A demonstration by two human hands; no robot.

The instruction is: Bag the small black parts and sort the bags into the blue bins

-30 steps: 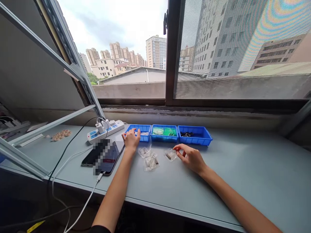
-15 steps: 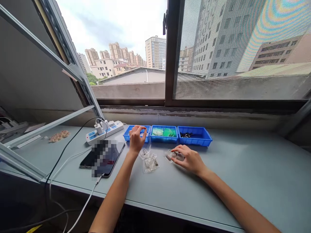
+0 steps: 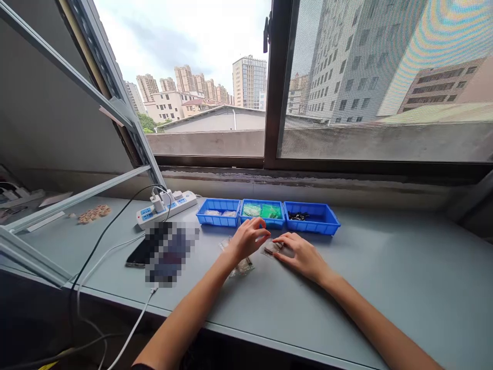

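My left hand [image 3: 249, 240] hovers in front of the middle blue bin [image 3: 265, 222], thumb and fingertips pinched together; whatever is between them is too small to make out. Just to its right, my right hand [image 3: 302, 254] rests on the table with thumb and fingers curved around a small clear plastic bag [image 3: 271, 248] of little metal-looking parts. Below my left wrist lie more clear bags [image 3: 243, 267] of similar parts, partly covered by the wrist and forearm.
The left blue bin [image 3: 219, 220] holds pale packets; the middle one has white and green packets. Black pieces lie in the right bin [image 3: 319, 224]. A power strip [image 3: 167, 208], a phone [image 3: 138, 254], a blurred-out device and cables occupy the left. Beyond the frame are wooden-looking pieces [image 3: 94, 214].
My left hand has moved right and toward me, from over the left bin to beside my right hand, still pinched. My right hand stays at the small bag.
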